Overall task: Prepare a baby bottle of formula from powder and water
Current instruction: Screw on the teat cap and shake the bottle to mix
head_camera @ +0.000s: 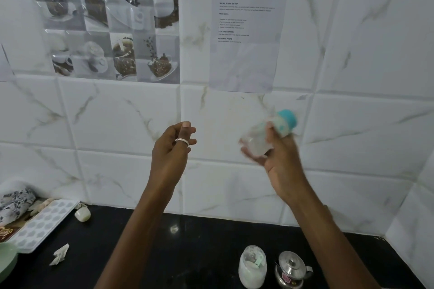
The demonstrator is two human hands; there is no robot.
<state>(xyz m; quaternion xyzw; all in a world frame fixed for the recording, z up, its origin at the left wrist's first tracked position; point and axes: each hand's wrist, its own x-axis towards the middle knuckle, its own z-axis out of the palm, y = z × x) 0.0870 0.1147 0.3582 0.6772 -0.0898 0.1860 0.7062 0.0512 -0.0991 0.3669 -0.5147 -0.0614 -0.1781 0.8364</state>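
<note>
Above the black counter (187,253), the left hand (171,148) hangs loosely curled and holds nothing, while the right hand (279,155) grips the capped baby bottle (270,135), blurred and tilted as if mid-shake. With the powder jar (252,267) open and the kettle (291,270) set down, filling looks done; only mixing seems left.

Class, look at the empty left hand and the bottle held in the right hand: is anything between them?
Nothing visible. The left hand is raised and empty; the blurred bottle is gripped in the right hand beside it. Only open air against the tiled wall separates them; the jar and kettle sit below on the counter.
</note>
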